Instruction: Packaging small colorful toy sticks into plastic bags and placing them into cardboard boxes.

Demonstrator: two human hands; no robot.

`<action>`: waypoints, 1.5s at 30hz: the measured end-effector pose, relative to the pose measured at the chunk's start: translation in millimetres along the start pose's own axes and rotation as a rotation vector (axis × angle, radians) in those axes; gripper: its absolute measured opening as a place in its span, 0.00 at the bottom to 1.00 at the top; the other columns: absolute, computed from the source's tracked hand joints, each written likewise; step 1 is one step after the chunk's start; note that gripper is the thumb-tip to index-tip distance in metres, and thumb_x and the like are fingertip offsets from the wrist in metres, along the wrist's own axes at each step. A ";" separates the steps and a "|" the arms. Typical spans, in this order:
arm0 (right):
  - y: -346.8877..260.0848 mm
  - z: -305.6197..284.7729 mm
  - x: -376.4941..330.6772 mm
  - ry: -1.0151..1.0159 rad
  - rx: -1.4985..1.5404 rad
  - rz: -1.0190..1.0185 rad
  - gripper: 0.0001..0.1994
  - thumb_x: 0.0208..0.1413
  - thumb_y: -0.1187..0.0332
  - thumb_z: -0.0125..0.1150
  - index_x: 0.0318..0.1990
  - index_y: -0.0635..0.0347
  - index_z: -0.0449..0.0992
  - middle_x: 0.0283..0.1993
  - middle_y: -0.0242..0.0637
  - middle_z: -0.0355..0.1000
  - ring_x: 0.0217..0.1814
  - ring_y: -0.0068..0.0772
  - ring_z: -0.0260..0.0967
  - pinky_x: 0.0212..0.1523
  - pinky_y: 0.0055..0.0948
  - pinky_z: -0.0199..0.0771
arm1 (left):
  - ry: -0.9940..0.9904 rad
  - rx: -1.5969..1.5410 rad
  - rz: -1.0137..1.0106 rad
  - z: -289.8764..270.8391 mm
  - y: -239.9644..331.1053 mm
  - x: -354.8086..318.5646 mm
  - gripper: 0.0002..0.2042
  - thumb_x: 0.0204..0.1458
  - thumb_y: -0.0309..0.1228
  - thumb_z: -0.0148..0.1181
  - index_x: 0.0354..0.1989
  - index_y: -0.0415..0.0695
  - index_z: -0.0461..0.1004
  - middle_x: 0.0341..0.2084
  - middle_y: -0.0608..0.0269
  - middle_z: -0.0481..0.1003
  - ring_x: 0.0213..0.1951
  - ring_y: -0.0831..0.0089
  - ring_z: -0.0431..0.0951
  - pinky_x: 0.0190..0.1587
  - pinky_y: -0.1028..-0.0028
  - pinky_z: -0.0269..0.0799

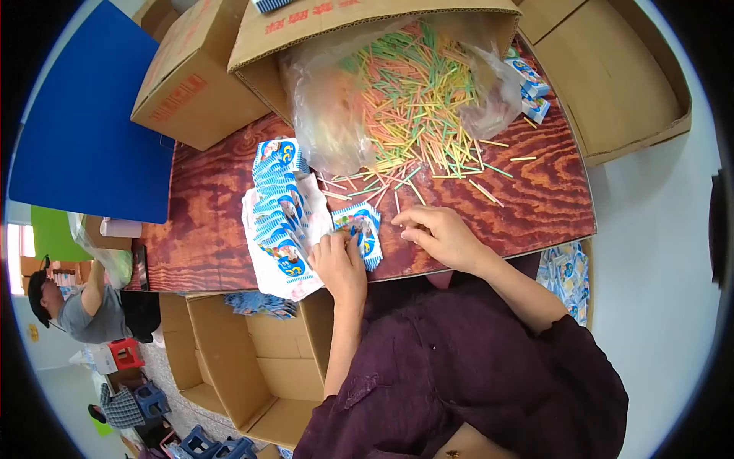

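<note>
My left hand (339, 269) grips the near part of a small blue-and-white packet (358, 222) at the table's near edge, its fingers bent over it. To the right of that packet, my right hand (447, 241) hovers with curled fingers, thumb and forefinger slightly apart, and nothing visible between them. A row of overlapping blue-and-white packets (279, 206) lies on a white plastic sheet (264, 279) left of my left hand. Beyond both hands, a heap of thin pink, yellow and green sticks (417, 99) spills from a clear plastic bag (332, 115).
The bag sits in a tipped cardboard box (367, 23) on the red wood-grain table (206, 252). More packets (533, 88) lie at the far right. A closed carton (199, 84) stands far left, an open one (260, 359) below the edge. A person (92, 310) is at the left.
</note>
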State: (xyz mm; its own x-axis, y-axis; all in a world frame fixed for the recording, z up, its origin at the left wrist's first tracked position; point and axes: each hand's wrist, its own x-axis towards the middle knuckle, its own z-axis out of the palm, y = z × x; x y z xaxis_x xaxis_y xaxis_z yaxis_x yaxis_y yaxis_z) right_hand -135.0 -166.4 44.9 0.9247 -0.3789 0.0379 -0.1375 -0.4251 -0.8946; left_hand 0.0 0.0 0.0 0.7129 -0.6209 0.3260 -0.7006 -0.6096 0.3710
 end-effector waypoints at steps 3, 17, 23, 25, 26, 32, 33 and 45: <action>2.4 0.3 3.7 0.022 0.047 0.017 0.12 0.56 0.70 0.58 0.47 0.61 0.75 0.33 0.39 0.74 0.32 0.30 0.72 0.35 0.29 0.70 | 0.191 -0.086 0.120 -2.9 1.5 -5.3 0.05 0.45 0.28 0.65 0.31 0.47 0.76 0.30 0.64 0.72 0.37 0.63 0.70 0.45 0.64 0.59; -11.4 16.8 26.9 0.144 0.270 -0.044 0.06 0.48 0.71 0.63 0.31 0.64 0.73 0.26 0.43 0.70 0.30 0.40 0.70 0.31 0.35 0.66 | -0.037 -0.700 -0.288 -41.5 48.8 -1.7 0.16 0.44 0.20 0.66 0.42 0.38 0.72 0.30 0.60 0.71 0.34 0.72 0.71 0.39 0.73 0.67; -16.9 9.6 21.5 0.302 0.352 -0.032 0.06 0.50 0.72 0.62 0.30 0.65 0.72 0.25 0.42 0.69 0.28 0.40 0.67 0.31 0.36 0.65 | 0.000 -0.755 -0.067 -27.4 35.3 6.2 0.07 0.46 0.20 0.64 0.26 0.37 0.69 0.21 0.64 0.66 0.25 0.72 0.67 0.32 0.76 0.63; -20.1 5.7 20.4 0.310 0.303 -0.121 0.05 0.50 0.73 0.61 0.30 0.65 0.72 0.25 0.42 0.69 0.28 0.40 0.67 0.31 0.36 0.65 | -0.063 -0.745 -0.087 -31.9 38.2 8.5 0.07 0.48 0.21 0.63 0.26 0.36 0.69 0.20 0.62 0.67 0.24 0.70 0.67 0.30 0.74 0.62; -19.1 4.0 18.7 0.262 0.316 -0.124 0.05 0.50 0.74 0.61 0.30 0.66 0.72 0.25 0.40 0.69 0.28 0.35 0.67 0.32 0.33 0.65 | -0.071 -0.745 -0.081 -33.3 38.8 9.7 0.07 0.48 0.21 0.63 0.26 0.36 0.69 0.20 0.62 0.67 0.24 0.70 0.67 0.30 0.74 0.62; -5.8 -9.9 12.5 0.156 0.190 -0.030 0.08 0.50 0.70 0.62 0.29 0.65 0.72 0.26 0.41 0.69 0.30 0.37 0.68 0.33 0.34 0.65 | -0.171 -0.514 0.101 -30.4 39.9 10.0 0.04 0.51 0.20 0.59 0.28 0.34 0.70 0.21 0.55 0.69 0.23 0.66 0.69 0.28 0.71 0.64; -3.1 -8.8 12.6 0.149 0.154 -0.047 0.09 0.50 0.67 0.63 0.30 0.64 0.73 0.26 0.44 0.70 0.30 0.42 0.69 0.34 0.37 0.65 | -0.165 -0.559 0.057 -29.4 41.9 11.4 0.03 0.51 0.20 0.59 0.29 0.34 0.71 0.21 0.55 0.69 0.24 0.66 0.70 0.29 0.71 0.64; 49.5 -50.6 67.0 0.569 -0.906 0.203 0.31 0.39 0.45 0.69 0.37 0.68 0.74 0.43 0.48 0.67 0.47 0.46 0.65 0.45 0.42 0.67 | -0.149 -0.777 -0.067 -14.6 38.9 11.1 0.03 0.52 0.20 0.58 0.32 0.33 0.71 0.22 0.59 0.69 0.27 0.74 0.68 0.32 0.75 0.65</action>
State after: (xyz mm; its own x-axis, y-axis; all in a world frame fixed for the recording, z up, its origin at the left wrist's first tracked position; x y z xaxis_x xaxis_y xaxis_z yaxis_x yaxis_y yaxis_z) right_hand -97.8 -254.4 25.7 0.5875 -0.7362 0.3359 -0.6952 -0.6716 -0.2560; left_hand -18.9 -23.4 30.8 0.7028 -0.6877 0.1819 -0.3942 -0.1637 0.9043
